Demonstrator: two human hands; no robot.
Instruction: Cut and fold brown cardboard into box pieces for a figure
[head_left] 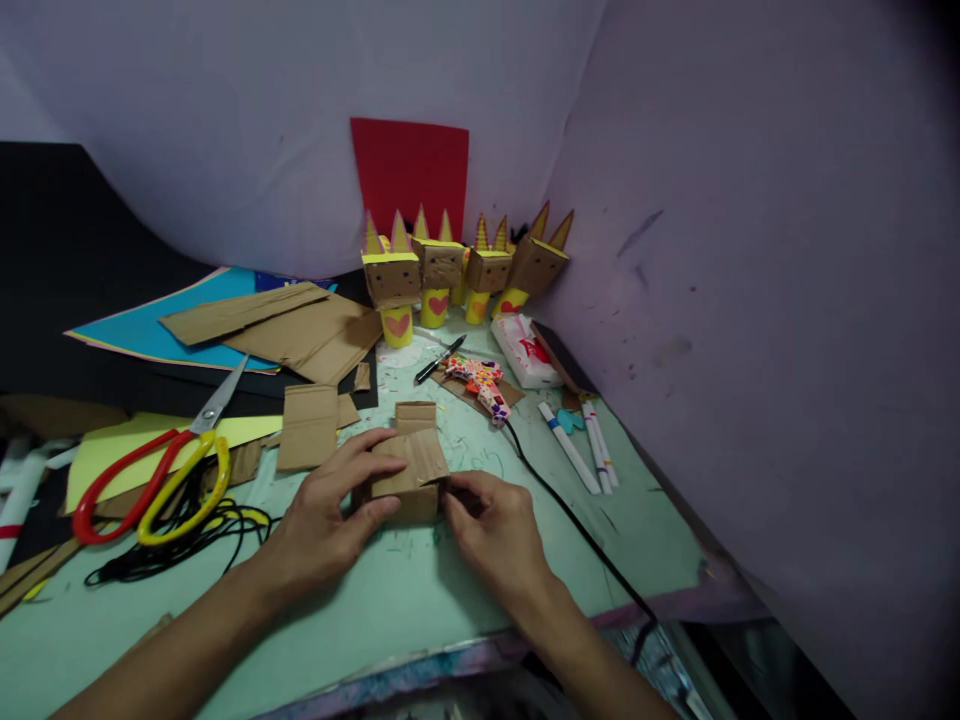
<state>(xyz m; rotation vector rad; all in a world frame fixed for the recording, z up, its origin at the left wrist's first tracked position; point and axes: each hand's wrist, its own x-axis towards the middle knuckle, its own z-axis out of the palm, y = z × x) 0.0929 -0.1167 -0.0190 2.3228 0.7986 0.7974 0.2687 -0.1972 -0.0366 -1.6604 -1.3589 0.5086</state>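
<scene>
A small cardboard box (414, 478) sits on the pale green tabletop (420, 590) between my hands. My left hand (330, 510) grips its left side, fingers over the top face and thumb along the front. At the right end, my right hand (495, 525) pinches the box's edge with thumb and forefinger; its other fingers are curled under. The top panel is slightly raised at the right corner. Just behind the box lies a small cardboard piece (415, 416), and left of that a flat cardboard square (307, 427).
Scissors (202, 430) and black cord (180, 540) lie left. Behind stand several cardboard figures with pointed ears (395, 280) before a red sheet (412, 170). A flowered glue gun (484, 385), its cable trailing right, a pen (440, 360), markers (570, 448) and a white packet (525, 350) are beyond.
</scene>
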